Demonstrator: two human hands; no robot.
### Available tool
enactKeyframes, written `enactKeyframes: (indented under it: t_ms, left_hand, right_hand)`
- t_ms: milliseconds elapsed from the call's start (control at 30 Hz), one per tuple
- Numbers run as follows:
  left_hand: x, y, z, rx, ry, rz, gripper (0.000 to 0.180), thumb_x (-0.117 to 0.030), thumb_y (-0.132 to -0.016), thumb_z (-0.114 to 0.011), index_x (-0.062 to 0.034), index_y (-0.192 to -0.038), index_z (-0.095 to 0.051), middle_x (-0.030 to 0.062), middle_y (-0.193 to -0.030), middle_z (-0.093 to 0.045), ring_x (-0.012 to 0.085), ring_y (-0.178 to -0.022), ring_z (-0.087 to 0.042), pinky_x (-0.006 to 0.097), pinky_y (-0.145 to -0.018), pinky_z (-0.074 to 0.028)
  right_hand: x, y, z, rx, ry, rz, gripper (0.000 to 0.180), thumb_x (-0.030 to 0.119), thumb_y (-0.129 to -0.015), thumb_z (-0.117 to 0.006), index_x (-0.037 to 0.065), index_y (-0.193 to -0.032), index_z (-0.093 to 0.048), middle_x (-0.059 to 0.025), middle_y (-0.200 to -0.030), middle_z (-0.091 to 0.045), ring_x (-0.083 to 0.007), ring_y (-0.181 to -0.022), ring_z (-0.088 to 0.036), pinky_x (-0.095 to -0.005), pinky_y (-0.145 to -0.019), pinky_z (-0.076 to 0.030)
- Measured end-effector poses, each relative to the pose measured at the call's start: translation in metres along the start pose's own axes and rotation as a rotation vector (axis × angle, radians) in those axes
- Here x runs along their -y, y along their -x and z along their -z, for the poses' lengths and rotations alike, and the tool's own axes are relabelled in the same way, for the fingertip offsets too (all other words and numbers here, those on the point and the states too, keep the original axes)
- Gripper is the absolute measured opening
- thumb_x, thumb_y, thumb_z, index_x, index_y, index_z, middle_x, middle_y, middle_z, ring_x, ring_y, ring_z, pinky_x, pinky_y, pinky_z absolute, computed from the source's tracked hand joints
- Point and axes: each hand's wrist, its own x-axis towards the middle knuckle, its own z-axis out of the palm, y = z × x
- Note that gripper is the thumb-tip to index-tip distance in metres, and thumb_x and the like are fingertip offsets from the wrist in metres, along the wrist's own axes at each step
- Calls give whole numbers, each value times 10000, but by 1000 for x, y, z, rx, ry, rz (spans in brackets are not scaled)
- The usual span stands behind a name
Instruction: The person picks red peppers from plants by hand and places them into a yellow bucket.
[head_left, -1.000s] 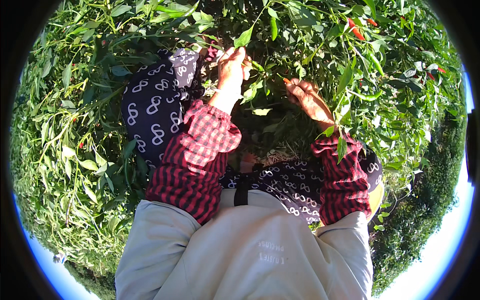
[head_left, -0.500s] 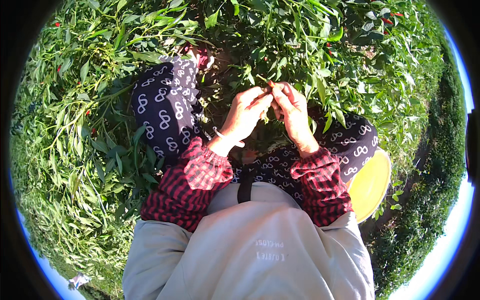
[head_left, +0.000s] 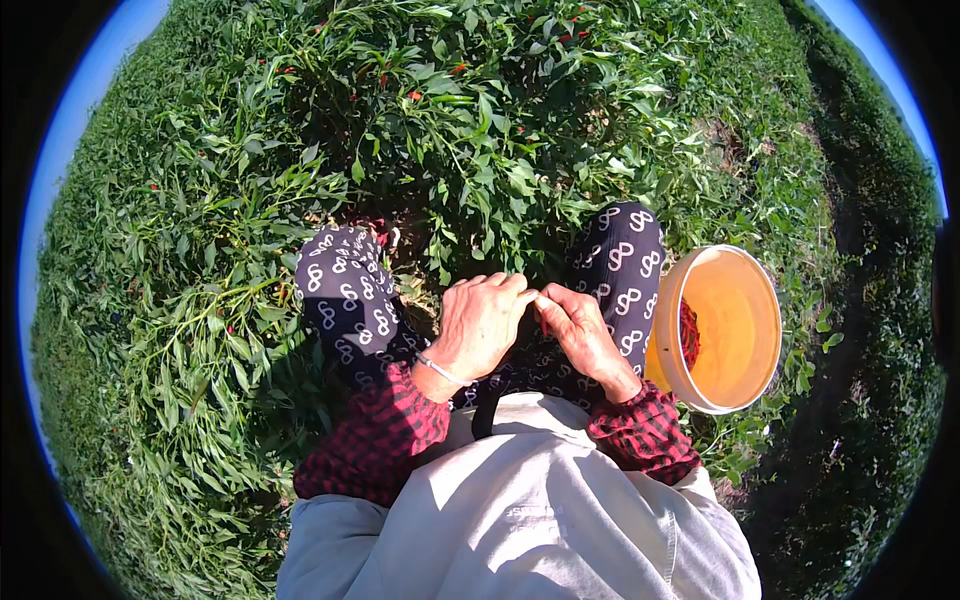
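My two hands meet in front of my lap, between my bent knees. My left hand (head_left: 482, 322) is closed, its fingers curled and the fingertips touching the right thumb; what it pinches is hidden. My right hand (head_left: 580, 332) is closed with thumb against fingers, and a bit of a red chili pepper (head_left: 544, 324) shows beneath its thumb. Beside my right knee stands a yellow bucket (head_left: 752, 290) tilted toward me, with a heap of red chili peppers (head_left: 690, 335) along its inner left side.
Dense green pepper plants (head_left: 430, 150) with scattered red peppers (head_left: 414, 96) fill the ground ahead and to the left. Both knees (head_left: 345, 285) in patterned trousers frame the hands. A shaded furrow (head_left: 835, 300) runs along the right, past the bucket.
The view has shifted, so more of the field and the bucket's inside show. My hands sit lower in the picture, nearer my body, still together; the left hand's back now faces up.
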Motion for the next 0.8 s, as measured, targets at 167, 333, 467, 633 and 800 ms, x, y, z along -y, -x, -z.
enactKeyframes:
  t_ms: [167,333,467,633,800]
  left_hand:
    - [-41,-21,-19,19,-299,-92,186,-224,-823,-560,-82,-703,-556,78,-633,-573,254,-620,-587,366,-598,-420]
    - [-54,-48,3,137,49,-141,179,-189,-782,-607,-39,-861,-547,120,-773,-561,313,-659,-576,412,-576,-435]
    - [-13,-101,12,-73,102,-51,246,-165,-806,-592,-18,-988,-517,155,-901,-555,331,-702,-581,414,-609,-447]
    - [69,-174,-25,-298,-99,88,283,-170,-766,-600,-41,-1008,-531,158,-922,-575,367,-822,-576,436,-719,-461]
    - [139,-187,-55,6,165,328,269,-54,-740,-509,-37,-1006,-538,178,-816,-628,356,-795,-608,407,-702,-478]
  right_hand:
    - [7,25,14,-300,369,14,210,194,-904,-496,6,-813,-518,-186,-589,-496,-345,-552,-515,-381,-499,-390]
    - [-11,55,74,-773,245,-13,190,165,-936,-449,-2,-898,-533,-90,-585,-430,-159,-510,-405,-304,-491,-352]
    - [-66,97,144,-986,569,-191,194,165,-925,-467,24,-1021,-560,-108,-703,-535,-199,-608,-509,-326,-577,-415]
    - [-90,92,143,-710,885,-292,246,172,-852,-544,34,-1055,-564,-157,-1026,-578,-312,-952,-541,-378,-820,-428]
    - [-71,7,122,-731,582,-270,184,176,-875,-537,47,-997,-584,-148,-938,-564,-296,-832,-575,-370,-705,-454]
